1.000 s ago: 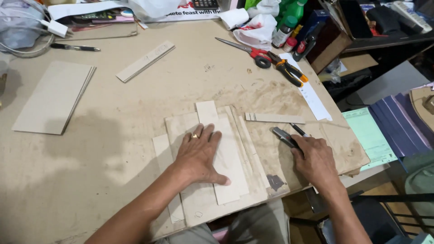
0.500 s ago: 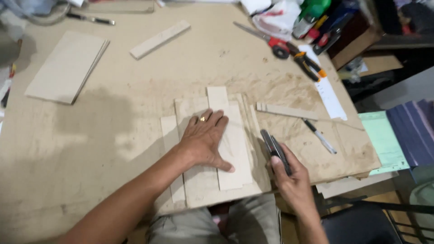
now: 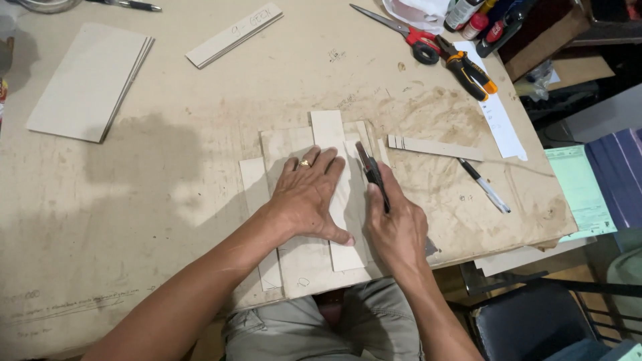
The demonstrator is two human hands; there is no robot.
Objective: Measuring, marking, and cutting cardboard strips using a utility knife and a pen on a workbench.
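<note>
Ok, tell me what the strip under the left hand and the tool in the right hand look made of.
Strip: probably greyboard or thin plywood, pale, matte, flat with clean edges. Tool: dark, narrow, looks like a plastic or metal knife body; hard to tell.

Red-handled scissors (image 3: 401, 30), orange-handled pliers (image 3: 468, 70), a pen (image 3: 485, 186), a stack of boards (image 3: 90, 83), a narrow strip (image 3: 234, 35).

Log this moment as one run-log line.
left hand: flat on pale strip, pinning it | right hand: gripping dark knife against strip's right edge | underneath: cardboard sheets | nearby: pen, pliers
</note>
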